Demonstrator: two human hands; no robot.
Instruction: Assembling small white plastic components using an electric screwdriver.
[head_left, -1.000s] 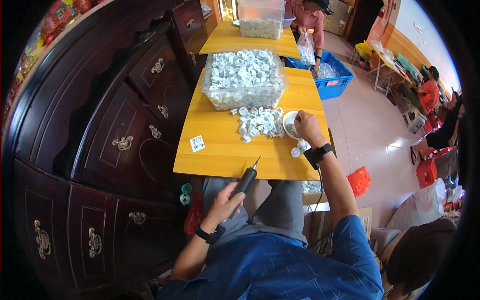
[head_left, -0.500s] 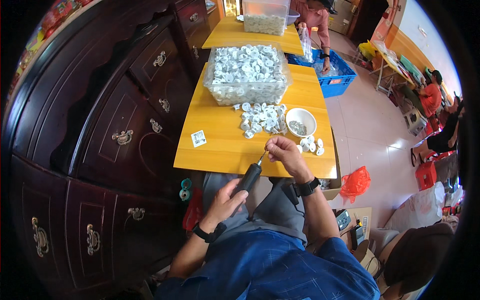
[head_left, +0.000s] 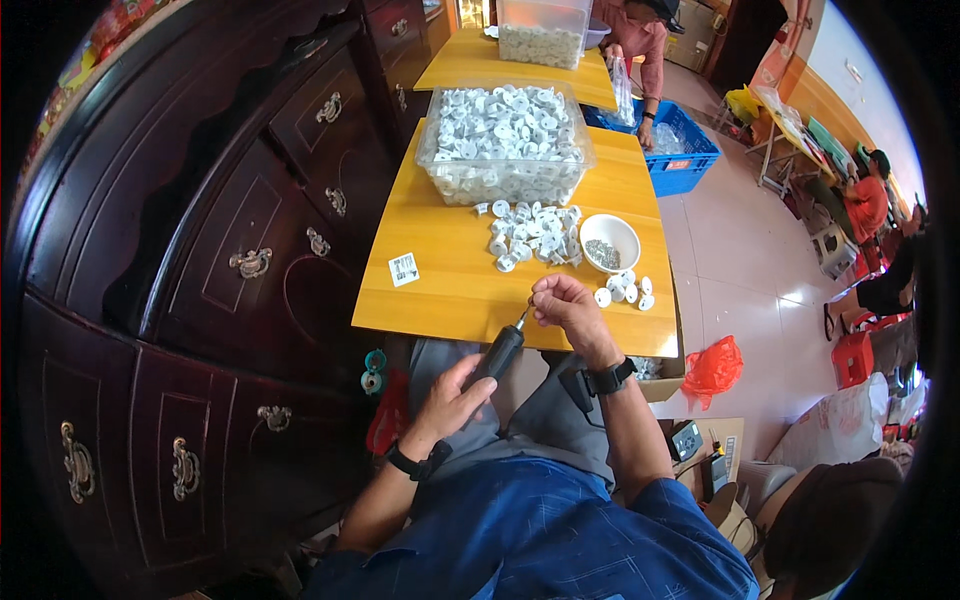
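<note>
Two hands at bench (head_left: 450,290) edge, left hand (head_left: 455,388) gripping 1 black driver (head_left: 498,352), right hand (head_left: 566,305) pinched at its tip, 1 white bowl (head_left: 609,241), 1 clear bin (head_left: 505,145) w/ white parts.

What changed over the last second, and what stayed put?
The right hand came back from the white bowl to the tip of the electric screwdriver, its fingers pinched there; what they pinch is too small to tell. The left hand kept its grip on the screwdriver. The loose white parts, the clear bin and the small label did not move.
</note>
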